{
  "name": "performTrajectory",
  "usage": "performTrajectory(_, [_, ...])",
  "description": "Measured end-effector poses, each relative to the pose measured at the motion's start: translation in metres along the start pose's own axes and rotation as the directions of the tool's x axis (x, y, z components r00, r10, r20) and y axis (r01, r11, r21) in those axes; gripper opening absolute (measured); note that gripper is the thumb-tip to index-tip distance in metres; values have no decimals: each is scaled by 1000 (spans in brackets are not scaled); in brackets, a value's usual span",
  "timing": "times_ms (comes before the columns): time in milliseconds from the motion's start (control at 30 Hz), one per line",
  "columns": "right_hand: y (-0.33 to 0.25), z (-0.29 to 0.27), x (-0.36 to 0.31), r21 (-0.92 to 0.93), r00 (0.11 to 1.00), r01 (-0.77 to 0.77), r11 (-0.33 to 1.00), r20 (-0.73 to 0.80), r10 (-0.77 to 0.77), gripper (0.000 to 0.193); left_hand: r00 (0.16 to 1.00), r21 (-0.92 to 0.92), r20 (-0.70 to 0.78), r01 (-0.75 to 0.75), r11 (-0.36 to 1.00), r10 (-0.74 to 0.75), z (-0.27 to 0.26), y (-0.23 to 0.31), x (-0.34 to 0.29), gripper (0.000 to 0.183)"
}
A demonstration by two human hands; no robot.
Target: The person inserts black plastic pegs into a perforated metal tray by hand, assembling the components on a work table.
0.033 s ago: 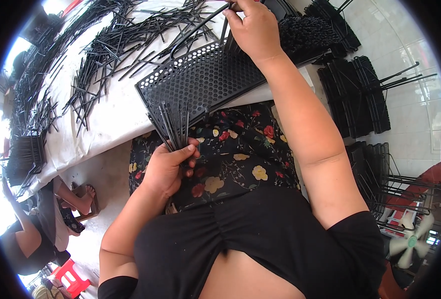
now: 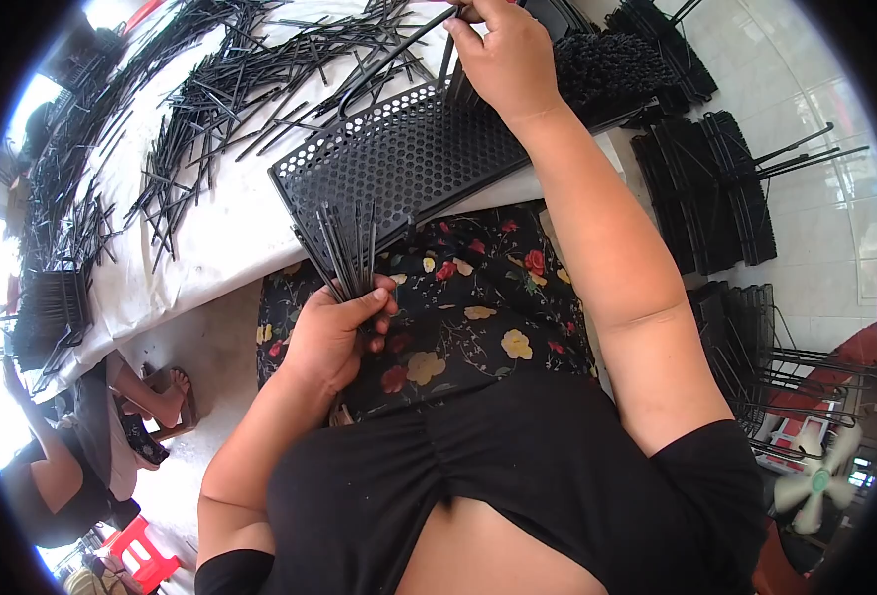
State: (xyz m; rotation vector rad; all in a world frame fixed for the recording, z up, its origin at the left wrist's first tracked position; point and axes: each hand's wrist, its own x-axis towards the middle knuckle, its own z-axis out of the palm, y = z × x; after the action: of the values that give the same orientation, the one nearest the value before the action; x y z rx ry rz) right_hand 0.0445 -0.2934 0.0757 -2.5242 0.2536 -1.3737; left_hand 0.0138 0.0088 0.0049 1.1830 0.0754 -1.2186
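Observation:
My left hand [image 2: 339,327] is closed around a bundle of thin black strips [image 2: 344,243], their tips fanning upward over my lap. At the top edge, my right hand [image 2: 503,59] has its fingers pinched together. What they hold is partly cut off by the frame; a bent black rod [image 2: 394,61] reaches up to the fingertips. Below this hand a black panel full of round holes [image 2: 399,159] lies tilted at the table's near edge. Several strips [image 2: 458,87] stand up from the panel beside my right wrist.
Loose black strips [image 2: 230,89] are heaped across the white-covered table [image 2: 195,263]. Dense bristly black pieces [image 2: 612,74] lie to the right. More black panels with rods [image 2: 706,188] stand on that side, near a fan [image 2: 817,481]. Another person [image 2: 57,466] sits at the lower left.

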Motion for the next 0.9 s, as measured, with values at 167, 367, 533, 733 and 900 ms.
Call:
performTrajectory(167, [7,2,3,79,998,-57,995,20,56,21,1000,-5,5,-2,1000,2,0,0,0,10])
performTrajectory(367, [2,-2,5,48,997,-66,997,41,64,22,1000,-22,1,6,1000,-6,-2,-1,0,10])
performTrajectory(533, [2,-2,4,52,996,-64,997,66,60,24,1000,-25,8,5,1000,-5,-3,-2,1,10])
performTrajectory(733, [4,-1,3,29,996,-72,997,63,70,26,1000,-12,-2,2,1000,-2,0,0,-1,10])
performTrajectory(900, [5,-1,-1,-50,999,-13,999,35,15,29,1000,6,-12,-3,1000,3,-1,-1,0,10])
